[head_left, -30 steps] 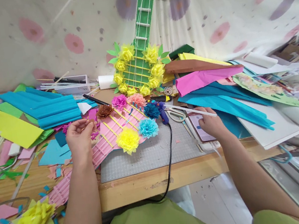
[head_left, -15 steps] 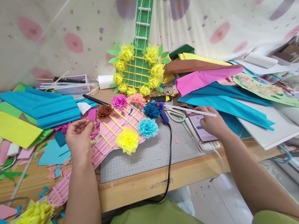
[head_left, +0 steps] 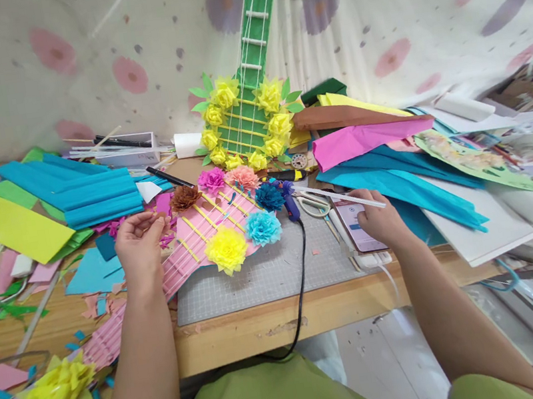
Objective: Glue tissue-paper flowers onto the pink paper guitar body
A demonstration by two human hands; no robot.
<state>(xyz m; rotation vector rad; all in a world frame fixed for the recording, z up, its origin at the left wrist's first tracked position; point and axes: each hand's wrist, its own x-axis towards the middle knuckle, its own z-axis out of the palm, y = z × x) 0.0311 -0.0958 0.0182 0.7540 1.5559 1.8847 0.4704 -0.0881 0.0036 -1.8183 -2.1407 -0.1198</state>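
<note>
My left hand (head_left: 140, 243) is raised beside a pink paper guitar (head_left: 196, 234), thumb and fingertips pinched together. Anything between those fingertips is too small to make out. Paper flowers line the guitar's body, among them a yellow one (head_left: 226, 249), a light blue one (head_left: 263, 227) and a brown one (head_left: 184, 197). On the right, my right hand (head_left: 378, 217) has its fingers curled at the right side of a lit phone (head_left: 352, 223), a digit over the screen. The glue stick (head_left: 341, 194) of a purple glue gun (head_left: 290, 201) passes across this hand.
A green paper guitar (head_left: 247, 125) with yellow flowers stands at the back. Folded blue crepe paper (head_left: 88, 194) and yellow paper (head_left: 12, 223) lie left; more crepe paper (head_left: 405, 181) lies right. Scissors (head_left: 314, 204) rest near a grey cutting mat (head_left: 260, 285). A black cord (head_left: 302, 268) crosses the table edge.
Almost nothing differs. Both hands keep their places and finger shapes; the left side of the view has shifted very slightly.
</note>
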